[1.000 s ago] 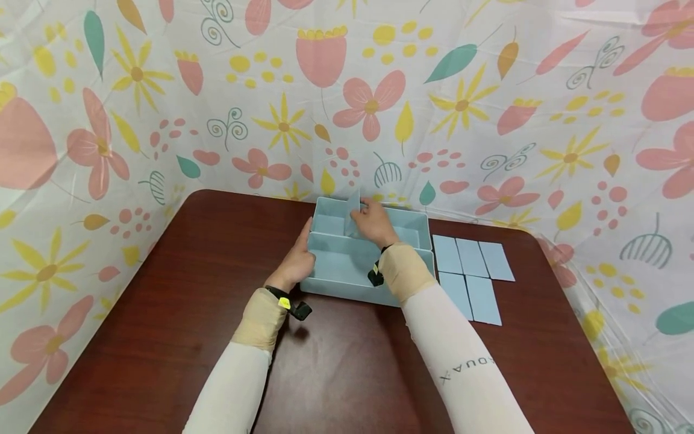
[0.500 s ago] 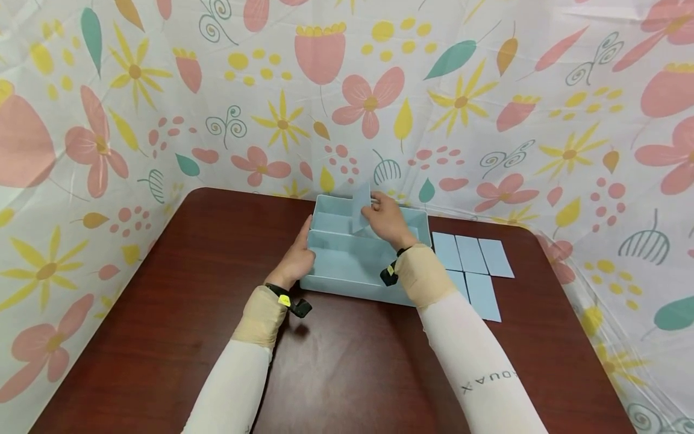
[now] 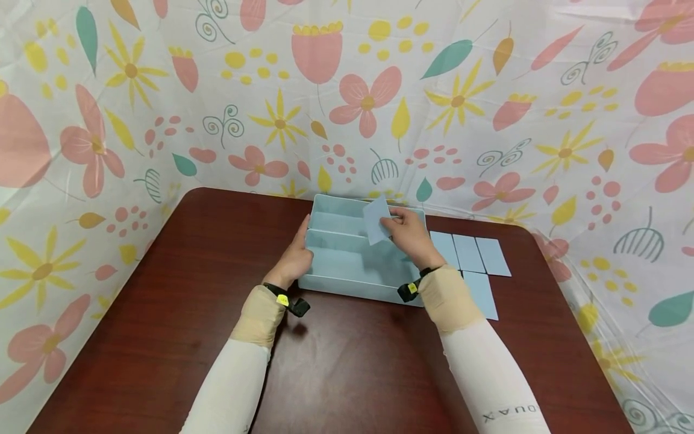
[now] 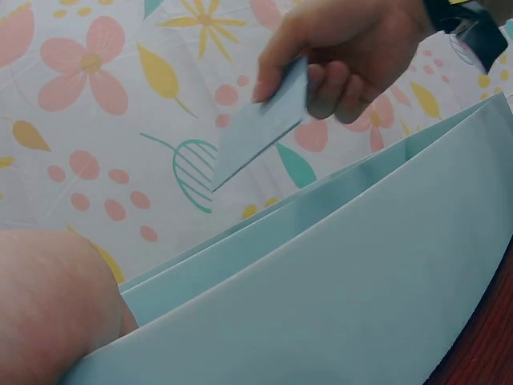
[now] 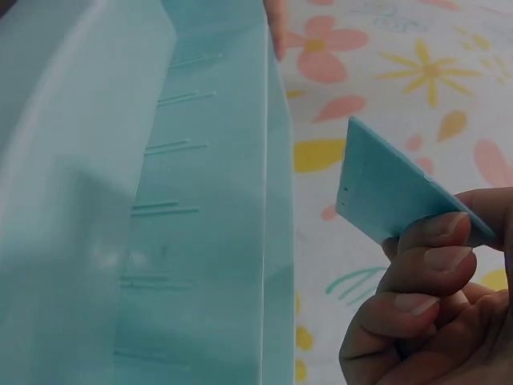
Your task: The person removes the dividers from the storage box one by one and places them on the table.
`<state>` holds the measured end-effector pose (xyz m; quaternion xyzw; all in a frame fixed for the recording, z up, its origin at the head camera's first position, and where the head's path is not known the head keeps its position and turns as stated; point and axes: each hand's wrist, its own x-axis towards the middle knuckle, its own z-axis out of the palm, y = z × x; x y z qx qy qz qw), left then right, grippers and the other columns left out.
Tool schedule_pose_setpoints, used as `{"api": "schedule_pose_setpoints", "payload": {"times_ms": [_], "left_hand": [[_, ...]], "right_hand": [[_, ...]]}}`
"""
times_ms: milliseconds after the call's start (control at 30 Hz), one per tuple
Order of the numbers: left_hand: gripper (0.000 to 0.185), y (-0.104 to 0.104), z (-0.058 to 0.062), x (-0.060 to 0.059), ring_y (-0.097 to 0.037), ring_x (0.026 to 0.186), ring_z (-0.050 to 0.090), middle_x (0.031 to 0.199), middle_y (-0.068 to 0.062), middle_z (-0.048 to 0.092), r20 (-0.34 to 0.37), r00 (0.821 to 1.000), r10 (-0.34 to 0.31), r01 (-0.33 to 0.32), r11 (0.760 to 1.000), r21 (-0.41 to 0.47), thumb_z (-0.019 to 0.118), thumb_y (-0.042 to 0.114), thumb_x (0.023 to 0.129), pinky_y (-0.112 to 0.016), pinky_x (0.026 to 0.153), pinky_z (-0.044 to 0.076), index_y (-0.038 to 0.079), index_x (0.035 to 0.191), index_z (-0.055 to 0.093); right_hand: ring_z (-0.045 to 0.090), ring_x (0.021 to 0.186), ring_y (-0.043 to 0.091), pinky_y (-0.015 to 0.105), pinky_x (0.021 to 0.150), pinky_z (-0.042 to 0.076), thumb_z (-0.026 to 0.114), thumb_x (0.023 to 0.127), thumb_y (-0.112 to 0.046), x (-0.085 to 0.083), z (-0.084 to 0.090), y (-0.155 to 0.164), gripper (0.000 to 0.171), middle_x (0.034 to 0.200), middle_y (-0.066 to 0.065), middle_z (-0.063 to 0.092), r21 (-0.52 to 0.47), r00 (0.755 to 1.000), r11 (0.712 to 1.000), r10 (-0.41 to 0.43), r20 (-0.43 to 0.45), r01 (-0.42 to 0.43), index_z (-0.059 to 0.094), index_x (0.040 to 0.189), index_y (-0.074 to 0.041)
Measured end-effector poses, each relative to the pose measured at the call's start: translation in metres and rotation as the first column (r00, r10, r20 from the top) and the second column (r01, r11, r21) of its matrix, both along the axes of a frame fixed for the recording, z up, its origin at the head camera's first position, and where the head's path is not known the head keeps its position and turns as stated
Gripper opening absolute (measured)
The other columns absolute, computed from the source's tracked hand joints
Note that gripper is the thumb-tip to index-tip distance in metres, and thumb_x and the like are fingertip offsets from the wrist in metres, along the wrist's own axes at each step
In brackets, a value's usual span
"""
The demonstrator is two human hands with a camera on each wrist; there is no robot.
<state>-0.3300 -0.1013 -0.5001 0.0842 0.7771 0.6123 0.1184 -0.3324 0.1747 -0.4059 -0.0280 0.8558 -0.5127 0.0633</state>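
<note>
A pale blue two-compartment storage box stands on the table. My left hand holds its left end, the index finger straight along the outer wall. Between the thumb and fingers of my right hand is a thin, pale blue divider panel, tilted and raised over the box. The left wrist view shows this divider above the box's rim. Paired slot ridges line the wall of the front compartment in the right wrist view. My right hand hides part of the back compartment.
Several matching divider panels lie flat in two rows on the table, right of the box; my right forearm covers part of them. A flower-patterned cloth hangs right behind the table's back edge.
My right hand has lifted the divider from the back compartment and moved it right and toward me, turning its broad face into view. My left hand stays at the box's left end.
</note>
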Motion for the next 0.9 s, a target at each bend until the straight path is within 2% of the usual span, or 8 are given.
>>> {"api": "schedule_pose_setpoints", "payload": {"times_ms": [67, 133, 233, 300, 500, 600, 700, 900], "left_hand": [[0.094, 0.0, 0.0, 0.0, -0.02, 0.162, -0.005, 0.176, 0.003, -0.005, -0.002, 1.0, -0.001, 0.001, 1.0, -0.001, 0.029, -0.008, 0.092, -0.052, 0.13, 0.005, 0.036, 0.167, -0.006], [0.094, 0.0, 0.001, 0.001, -0.021, 0.162, -0.005, 0.176, 0.002, -0.005, -0.006, 1.0, -0.002, 0.002, 1.0, -0.003, 0.029, -0.008, 0.092, -0.053, 0.13, 0.005, 0.036, 0.167, -0.006], [0.094, 0.0, 0.0, 0.001, -0.021, 0.162, -0.006, 0.176, 0.002, -0.006, -0.004, 1.0, -0.004, 0.004, 1.0, -0.002, 0.029, -0.008, 0.092, -0.053, 0.13, 0.006, 0.036, 0.167, -0.006], [0.094, 0.0, 0.0, 0.0, -0.021, 0.162, -0.006, 0.176, 0.003, -0.006, 0.001, 1.0, -0.004, 0.004, 1.0, -0.002, 0.029, -0.008, 0.092, -0.053, 0.13, 0.006, 0.037, 0.167, -0.006], [0.094, 0.0, -0.001, 0.0, -0.02, 0.162, -0.006, 0.176, 0.004, -0.006, 0.009, 1.0, 0.005, -0.005, 1.0, 0.003, 0.029, -0.008, 0.092, -0.052, 0.13, 0.005, 0.038, 0.167, -0.005], [0.094, -0.001, -0.001, 0.0, -0.021, 0.162, -0.006, 0.176, 0.003, -0.006, 0.008, 1.0, 0.003, -0.003, 1.0, 0.001, 0.029, -0.008, 0.092, -0.053, 0.13, 0.006, 0.037, 0.167, -0.006], [0.095, -0.001, 0.0, 0.0, -0.02, 0.162, -0.007, 0.176, 0.003, -0.006, 0.007, 1.0, -0.001, 0.001, 1.0, 0.007, 0.029, -0.009, 0.091, -0.052, 0.13, 0.005, 0.037, 0.167, -0.006], [0.097, 0.001, -0.002, -0.002, -0.019, 0.161, -0.006, 0.175, 0.004, -0.005, 0.005, 1.0, 0.005, -0.005, 1.0, 0.009, 0.029, -0.01, 0.089, -0.051, 0.13, 0.004, 0.038, 0.167, -0.005]], "right_hand": [[0.054, 0.069, 0.01, 0.031, 0.075, 0.049, 0.056, 0.106, -0.033, 0.006, -0.001, 0.006, 0.041, 0.073, -0.01, 0.058, 0.002, 1.0, 1.0, -0.021, -0.007, 0.021, 0.061, 0.14, -0.011], [0.05, 0.067, 0.012, 0.032, 0.071, 0.046, 0.058, 0.105, -0.035, 0.013, -0.002, 0.012, 0.033, 0.069, -0.009, 0.051, 0.001, 0.999, 0.999, -0.034, -0.025, 0.034, 0.067, 0.125, -0.01], [0.043, 0.061, 0.013, 0.031, 0.064, 0.04, 0.062, 0.103, -0.038, 0.023, -0.002, 0.023, 0.034, 0.063, -0.007, 0.041, -0.021, 0.997, 0.998, -0.062, -0.051, 0.061, 0.066, 0.112, -0.005], [0.042, 0.059, 0.013, 0.031, 0.06, 0.037, 0.064, 0.102, -0.041, 0.029, -0.001, 0.031, 0.037, 0.062, -0.008, 0.041, -0.022, 0.994, 0.996, -0.089, -0.065, 0.088, 0.064, 0.108, -0.004], [0.046, 0.062, 0.013, 0.03, 0.06, 0.041, 0.065, 0.099, -0.049, 0.047, 0.0, 0.058, 0.045, 0.065, -0.01, 0.048, -0.02, 0.982, 0.984, -0.177, -0.068, 0.176, 0.062, 0.106, -0.005], [0.046, 0.062, 0.013, 0.029, 0.059, 0.041, 0.064, 0.099, -0.048, 0.055, -0.002, 0.073, 0.044, 0.066, -0.009, 0.05, -0.052, 0.972, 0.974, -0.223, -0.073, 0.219, 0.061, 0.105, -0.005], [0.046, 0.062, 0.011, 0.027, 0.056, 0.04, 0.065, 0.1, -0.044, 0.064, -0.003, 0.088, 0.04, 0.065, -0.011, 0.051, -0.119, 0.953, 0.952, -0.293, -0.074, 0.283, 0.06, 0.103, -0.005], [0.047, 0.059, 0.009, 0.023, 0.054, 0.039, 0.073, 0.096, -0.035, 0.083, -0.01, 0.122, 0.033, 0.065, -0.01, 0.054, -0.29, 0.905, 0.867, -0.426, -0.007, 0.406, 0.061, 0.097, -0.004]]}}
